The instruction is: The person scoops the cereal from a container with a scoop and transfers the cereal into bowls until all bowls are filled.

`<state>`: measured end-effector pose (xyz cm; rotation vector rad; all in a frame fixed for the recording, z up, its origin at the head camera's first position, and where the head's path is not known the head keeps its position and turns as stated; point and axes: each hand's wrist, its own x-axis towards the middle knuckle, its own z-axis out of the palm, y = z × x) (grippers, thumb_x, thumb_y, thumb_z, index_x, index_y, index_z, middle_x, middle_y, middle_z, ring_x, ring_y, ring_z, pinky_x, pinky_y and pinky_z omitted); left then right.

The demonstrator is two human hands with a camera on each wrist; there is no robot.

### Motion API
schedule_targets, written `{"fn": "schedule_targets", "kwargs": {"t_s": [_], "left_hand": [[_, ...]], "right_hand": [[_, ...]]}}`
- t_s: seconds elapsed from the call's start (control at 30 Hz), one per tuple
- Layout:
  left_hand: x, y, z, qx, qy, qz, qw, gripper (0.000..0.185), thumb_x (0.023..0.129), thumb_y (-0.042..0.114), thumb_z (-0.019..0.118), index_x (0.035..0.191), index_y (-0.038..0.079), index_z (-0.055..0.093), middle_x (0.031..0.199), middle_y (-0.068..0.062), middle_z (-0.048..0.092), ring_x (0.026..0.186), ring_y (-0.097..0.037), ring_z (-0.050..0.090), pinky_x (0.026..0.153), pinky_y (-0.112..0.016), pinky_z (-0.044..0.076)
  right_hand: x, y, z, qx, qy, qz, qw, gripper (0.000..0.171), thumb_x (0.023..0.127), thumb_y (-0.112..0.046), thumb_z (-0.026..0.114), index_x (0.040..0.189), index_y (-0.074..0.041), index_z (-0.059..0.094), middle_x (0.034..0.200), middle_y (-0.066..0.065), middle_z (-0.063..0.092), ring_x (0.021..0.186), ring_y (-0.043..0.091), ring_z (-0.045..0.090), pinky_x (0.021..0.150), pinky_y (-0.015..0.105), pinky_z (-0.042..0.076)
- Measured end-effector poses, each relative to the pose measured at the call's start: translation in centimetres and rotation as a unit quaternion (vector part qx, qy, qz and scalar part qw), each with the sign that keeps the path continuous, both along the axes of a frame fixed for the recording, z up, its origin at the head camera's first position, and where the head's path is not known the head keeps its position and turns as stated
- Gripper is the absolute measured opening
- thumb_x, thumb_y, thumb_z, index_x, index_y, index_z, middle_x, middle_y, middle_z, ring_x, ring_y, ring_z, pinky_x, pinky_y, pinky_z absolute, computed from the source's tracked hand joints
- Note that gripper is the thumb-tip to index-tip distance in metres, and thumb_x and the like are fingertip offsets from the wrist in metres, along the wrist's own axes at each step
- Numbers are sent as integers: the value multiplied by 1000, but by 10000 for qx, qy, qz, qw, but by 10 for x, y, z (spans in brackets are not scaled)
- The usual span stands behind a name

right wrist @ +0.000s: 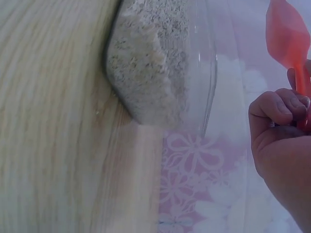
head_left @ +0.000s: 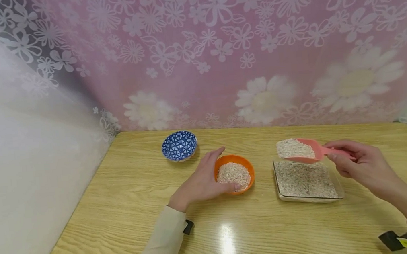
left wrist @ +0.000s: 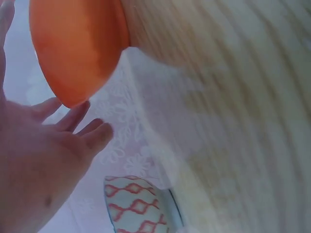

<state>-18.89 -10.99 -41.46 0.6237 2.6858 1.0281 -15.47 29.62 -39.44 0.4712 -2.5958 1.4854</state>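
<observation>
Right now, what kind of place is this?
Probably a home table corner set up for scooping grain: a wooden table, a pink flowered curtain behind, bowls and a pink scoop.

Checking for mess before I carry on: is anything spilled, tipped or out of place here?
Nothing stands out. The pink plastic scoop is heaped and level above the clear glass dish, the orange bowl and blue patterned bowl sit upright, and no grain shows on the wooden table.
</observation>
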Motion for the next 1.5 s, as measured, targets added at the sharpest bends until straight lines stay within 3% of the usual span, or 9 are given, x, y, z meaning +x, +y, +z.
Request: {"fn": "schedule_targets", "kwargs": {"t_s": [0.27, 0.57, 0.83, 1.0, 1.23, 1.5], "left_hand": [[-3, -4, -6, -173, -585, -294, 9977, 117, 78, 64, 78, 166, 25, 11, 171, 0, 21, 156, -26, 26, 124, -54, 30], [-6, -4, -9, -162, -809, -412, 9957, 120, 78, 62, 80, 166, 28, 6, 171, -2, 19, 156, -26, 26, 124, -53, 30], [-8, -5, -12, -115, -765, -512, 9957, 121, 78, 62, 80, 166, 26, 6, 172, -1, 17, 156, -24, 25, 125, -50, 29], [-7, -5, -11, -163, -849, -463, 9952, 120, 78, 64, 79, 166, 29, 5, 172, 0, 17, 156, -25, 25, 125, -53, 29], [-9, -5, -10, -132, -860, -429, 9953, 122, 77, 66, 79, 166, 27, 5, 172, 0, 18, 155, -25, 27, 124, -53, 30], [-9, -5, -10, -156, -863, -431, 9952, 122, 77, 67, 78, 166, 26, 6, 171, -1, 20, 154, -25, 29, 124, -52, 30]], "right_hand": [[-9, -21, 11, 460, -67, 61, 9989, 21, 104, -13, 61, 124, -12, 65, 67, -3, 47, 53, 19, 42, 45, 32, 33], [-22, -51, 20, 947, 171, 321, 9948, 20, 99, -15, 69, 119, -16, 70, 66, -3, 52, 52, 13, 42, 46, 29, 35], [-29, -83, 25, 1205, 314, 851, 9886, 19, 96, -11, 70, 114, -17, 72, 73, -5, 57, 52, 4, 39, 44, 25, 36], [-31, -101, 30, 1462, 370, 939, 9841, 16, 96, -14, 71, 112, -18, 74, 70, -7, 53, 53, 1, 36, 47, 23, 35], [-33, -119, 34, 1731, 548, 1142, 9767, 14, 94, -14, 71, 107, -18, 75, 80, -6, 65, 54, 0, 37, 48, 22, 35], [-33, -123, 41, 2122, 608, 1214, 9677, 13, 92, -10, 69, 103, -16, 74, 78, -8, 65, 53, 1, 37, 50, 21, 35]]}}
